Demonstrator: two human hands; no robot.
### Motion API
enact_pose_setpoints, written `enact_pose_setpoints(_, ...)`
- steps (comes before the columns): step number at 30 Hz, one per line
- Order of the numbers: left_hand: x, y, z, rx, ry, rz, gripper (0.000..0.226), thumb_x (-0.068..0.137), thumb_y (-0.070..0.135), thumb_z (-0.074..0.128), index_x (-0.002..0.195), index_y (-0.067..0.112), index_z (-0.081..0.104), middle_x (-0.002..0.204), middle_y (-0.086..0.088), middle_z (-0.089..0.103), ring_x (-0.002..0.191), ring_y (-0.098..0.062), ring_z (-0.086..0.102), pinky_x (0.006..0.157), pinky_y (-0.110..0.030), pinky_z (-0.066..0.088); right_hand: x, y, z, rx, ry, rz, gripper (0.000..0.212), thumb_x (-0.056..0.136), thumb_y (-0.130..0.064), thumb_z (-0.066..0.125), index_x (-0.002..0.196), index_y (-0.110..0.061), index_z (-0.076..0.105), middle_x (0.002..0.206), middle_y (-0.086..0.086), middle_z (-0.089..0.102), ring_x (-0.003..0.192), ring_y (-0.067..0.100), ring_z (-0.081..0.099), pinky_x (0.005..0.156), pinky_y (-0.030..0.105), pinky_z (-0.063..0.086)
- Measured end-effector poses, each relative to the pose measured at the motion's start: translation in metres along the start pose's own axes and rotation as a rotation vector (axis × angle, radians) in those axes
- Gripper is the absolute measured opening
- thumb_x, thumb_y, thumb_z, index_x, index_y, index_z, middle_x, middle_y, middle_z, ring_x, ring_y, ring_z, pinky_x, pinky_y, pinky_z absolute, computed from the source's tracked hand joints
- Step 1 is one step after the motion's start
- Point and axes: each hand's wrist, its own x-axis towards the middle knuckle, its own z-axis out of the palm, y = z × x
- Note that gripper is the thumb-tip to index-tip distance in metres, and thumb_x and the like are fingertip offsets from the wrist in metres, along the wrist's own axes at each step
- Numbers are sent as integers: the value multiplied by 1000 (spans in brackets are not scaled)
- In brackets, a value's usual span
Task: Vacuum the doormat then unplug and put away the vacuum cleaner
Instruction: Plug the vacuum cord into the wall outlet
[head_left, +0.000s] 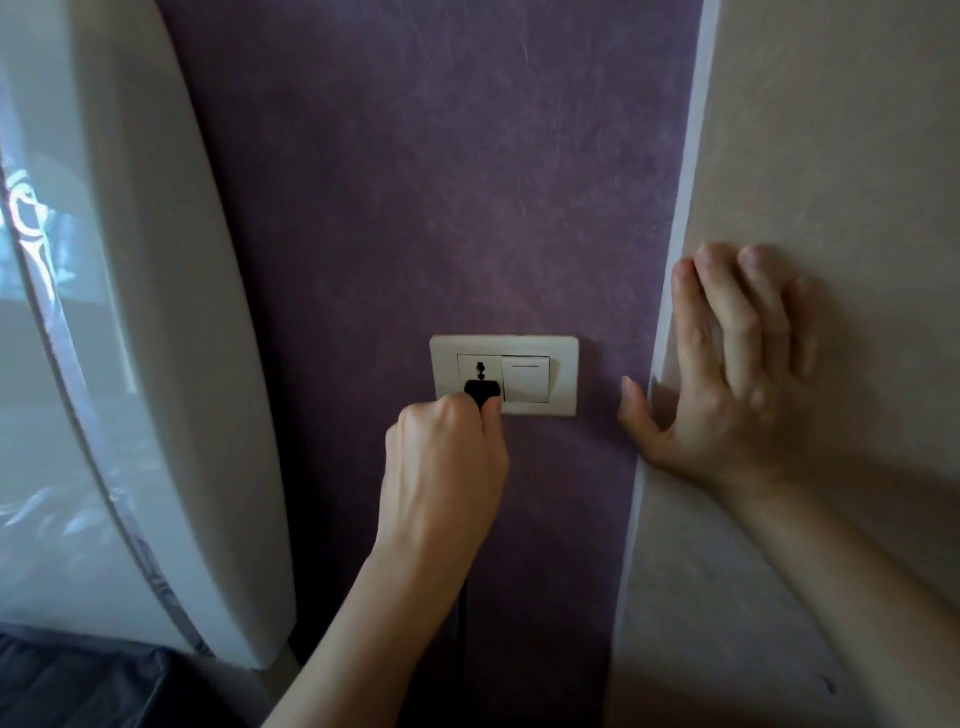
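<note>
The black plug (483, 391) was found at the socket (479, 366) in the left half of the wall plate (563, 374) and was pinched by the curled fingers of the left hand (447, 457), evidently to be drawn straight out. The right hand (737, 374) was pressed flat, fingers spread, on the beige wall (831, 130) right of the plate, probably as a brace. The vacuum cleaner itself was not shown.

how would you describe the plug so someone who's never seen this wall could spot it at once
On the purple wall strip sits a cream wall plate. The plug is in the plate's left half, pinched by the left hand. It is the only black part there, beside the white rocker switch.
</note>
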Motion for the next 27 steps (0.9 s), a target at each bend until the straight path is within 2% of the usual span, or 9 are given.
enact_pose_setpoints(2, 2, 2, -1, 9, -5, -9, 50, 100, 35, 50, 56, 12, 44, 51, 0, 49, 42, -14, 45, 42, -23, 30, 0, -1, 0, -2, 5, 2, 83, 88, -50, 58, 153, -2, 41, 155, 18, 45, 148, 34, 33, 120, 58, 28)
enact_pose_setpoints(5, 3, 1, -3, -3, -33, -30, 47, 100, 33, 50, 59, 11, 51, 55, -1, 56, 45, -13, 50, 43, -19, 30, 2, -3, -2, 6, 1, 12, 82, 89, -50, 57, 154, -3, 41, 155, 18, 45, 149, 33, 32, 119, 58, 28)
enact_pose_setpoints(9, 5, 1, -8, -79, -71, -67, 46, 99, 34, 52, 61, 9, 58, 56, 2, 63, 48, -11, 57, 46, -19, 38, 4, -3, -6, 14, -29, 24, 82, 88, -48, 58, 154, -3, 40, 155, 19, 45, 149, 33, 31, 120, 59, 27)
enact_pose_setpoints(14, -5, -6, -17, -190, -131, -182, 48, 93, 52, 53, 62, 17, 64, 59, 7, 68, 56, -7, 62, 51, -22, 42, 6, -3, -16, 58, -76, 30, 82, 86, -43, 60, 154, -2, 40, 157, 19, 43, 149, 35, 32, 123, 56, 22)
enact_pose_setpoints(17, -7, -6, -23, -176, -138, -188, 41, 88, 62, 54, 75, 26, 68, 69, 10, 69, 61, -4, 57, 51, -18, 37, 8, -2, -26, 128, -118, 22, 80, 85, -37, 64, 152, 0, 42, 157, 20, 42, 149, 37, 33, 119, 60, 30)
enact_pose_setpoints(19, 1, -4, -33, -124, -150, -172, 40, 87, 65, 54, 85, 29, 69, 77, 14, 69, 66, -3, 57, 54, -21, 39, 12, 1, -37, 168, -188, 33, 79, 85, -34, 65, 151, 1, 42, 158, 20, 41, 149, 36, 32, 116, 59, 33)
enact_pose_setpoints(21, 13, 1, -46, -85, -156, -157, 39, 86, 64, 55, 95, 29, 68, 86, 15, 70, 78, -13, 64, 64, -29, 48, 22, 2, -54, 185, -290, 54, 79, 84, -33, 66, 151, 2, 43, 159, 18, 40, 150, 35, 32, 118, 57, 33)
enact_pose_setpoints(23, 26, 10, -62, -84, -190, -112, 39, 88, 58, 58, 105, 24, 64, 99, 9, 71, 90, -21, 67, 71, -33, 48, 37, 1, -73, 180, -409, 70, 79, 85, -35, 67, 151, 1, 43, 159, 17, 41, 150, 35, 33, 119, 52, 32)
enact_pose_setpoints(27, 54, 38, -105, -80, -328, -49, 43, 88, 46, 61, 120, 17, 57, 113, -6, 65, 101, -32, 61, 80, -43, 50, 82, -5, -111, 262, -645, 129, 74, 88, -36, 63, 149, 2, 46, 155, 19, 45, 142, 36, 44, 111, 51, 42)
